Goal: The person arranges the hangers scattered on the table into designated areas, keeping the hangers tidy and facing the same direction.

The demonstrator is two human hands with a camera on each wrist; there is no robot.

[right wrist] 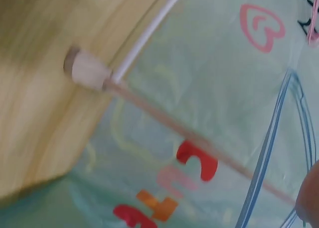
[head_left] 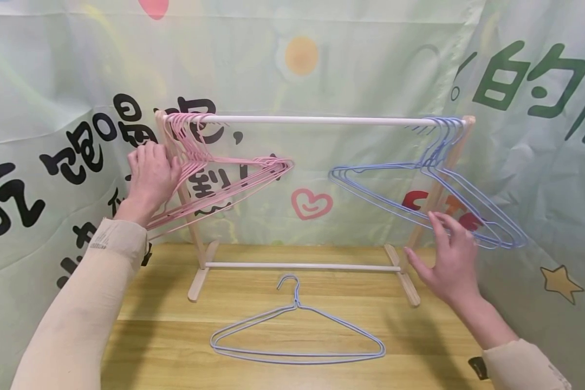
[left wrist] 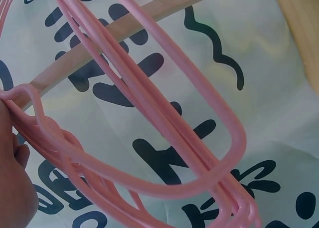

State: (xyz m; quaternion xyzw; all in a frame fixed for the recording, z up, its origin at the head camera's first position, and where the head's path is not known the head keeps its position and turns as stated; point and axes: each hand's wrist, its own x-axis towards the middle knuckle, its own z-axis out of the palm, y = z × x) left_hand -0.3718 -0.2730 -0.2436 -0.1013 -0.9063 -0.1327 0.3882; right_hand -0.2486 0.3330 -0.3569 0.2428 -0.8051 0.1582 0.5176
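Note:
Several pink clothes hangers (head_left: 234, 189) hang bunched at the left end of the rack's white rail (head_left: 317, 120). My left hand (head_left: 151, 176) is at their left side, back of the hand toward me; in the left wrist view the hanger bunch runs right up to the fingers (left wrist: 22, 155). Its fingertips are hidden, so I cannot tell whether they grip. Several blue hangers (head_left: 385, 167) hang at the rail's right end. Before their lower bars is my right hand (head_left: 450, 265), thumb and fingers spread apart, nothing held. Blue hangers (head_left: 297, 355) also lie stacked flat on the table.
Wooden rack feet (head_left: 409, 287) stand on the wood-grain table (head_left: 166, 336), joined by a low white crossbar (head_left: 302, 266). A printed cloth (head_left: 253, 65) closes off the back and both sides, near the rack.

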